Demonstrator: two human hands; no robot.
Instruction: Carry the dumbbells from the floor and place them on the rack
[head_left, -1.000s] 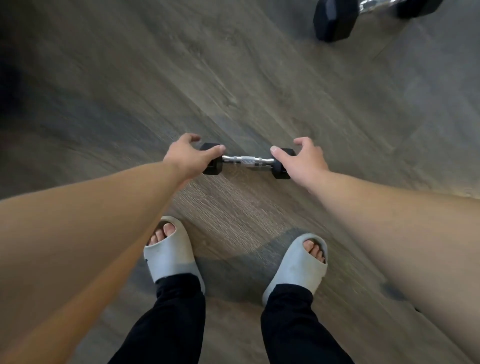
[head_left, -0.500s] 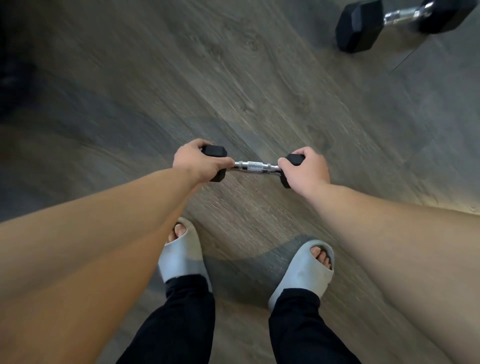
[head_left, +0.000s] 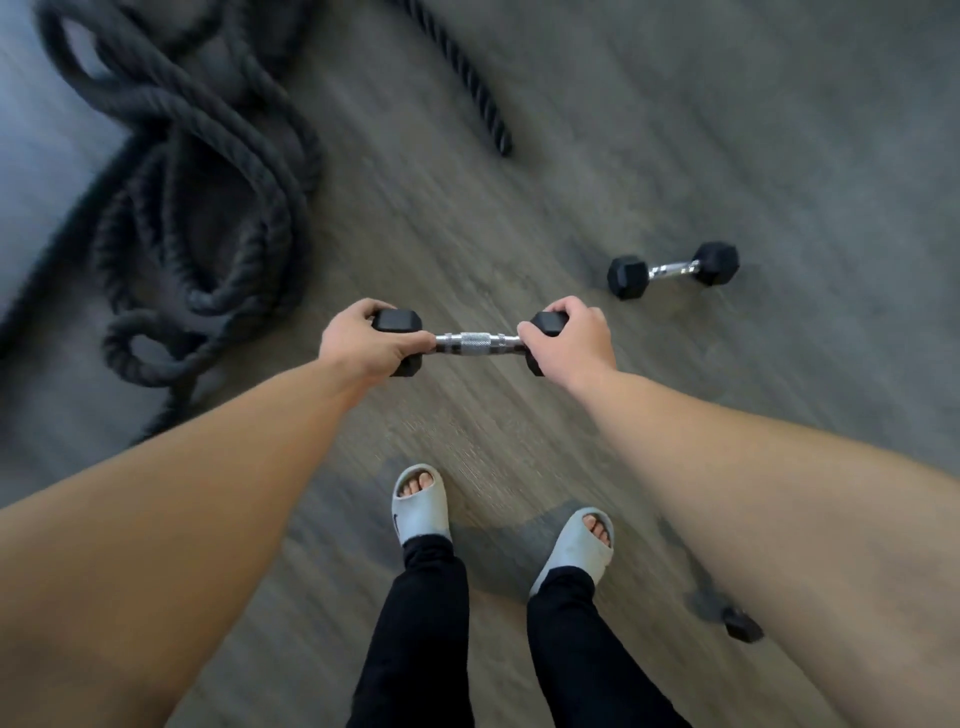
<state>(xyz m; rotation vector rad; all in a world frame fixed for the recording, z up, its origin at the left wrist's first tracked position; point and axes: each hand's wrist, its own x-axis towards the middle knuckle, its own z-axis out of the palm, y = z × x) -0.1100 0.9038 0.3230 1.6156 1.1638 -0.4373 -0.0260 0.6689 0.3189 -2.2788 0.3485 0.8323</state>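
A small dumbbell (head_left: 477, 344) with black hex heads and a knurled chrome handle hangs level above the wooden floor, held at both ends. My left hand (head_left: 363, 340) wraps its left head and my right hand (head_left: 569, 340) wraps its right head. A second dumbbell (head_left: 673, 270) of the same kind lies on the floor to the right, a little beyond my hands. The black end of a third dumbbell (head_left: 742, 630) peeks out from under my right forearm at the lower right. No rack is in view.
A thick black battle rope (head_left: 197, 208) lies coiled on the floor at the upper left, with a loose end (head_left: 467, 78) stretching across the top centre. My feet in grey slides (head_left: 421, 504) stand below the held dumbbell. A pale wall base runs along the far left.
Both hands closed on the dumbbell's heads and lifted it off the floor. The view rose and swung, bringing the rope into sight and shifting the second dumbbell to the right.
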